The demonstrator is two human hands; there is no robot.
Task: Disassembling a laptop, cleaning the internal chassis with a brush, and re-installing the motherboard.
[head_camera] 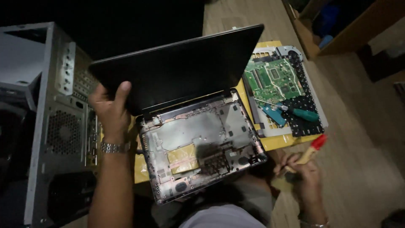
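Left hand: 1, the left hand grips the left edge of the black laptop screen lid, thumb on its face, at 10 o'clock.
Right hand: 1, the right hand is closed around 1 wooden brush with a red end, at 4 o'clock.
Laptop shell: 1 opened grey plastic laptop base, emptied, lies at centre on a yellow sheet.
Boards: 1 green circuit board on 1 keyboard frame at 2 o'clock.
Screwdrivers: 1 teal-handled screwdriver across that frame.
Left: 1 grey metal computer tower case at 9 o'clock, touching nothing held.
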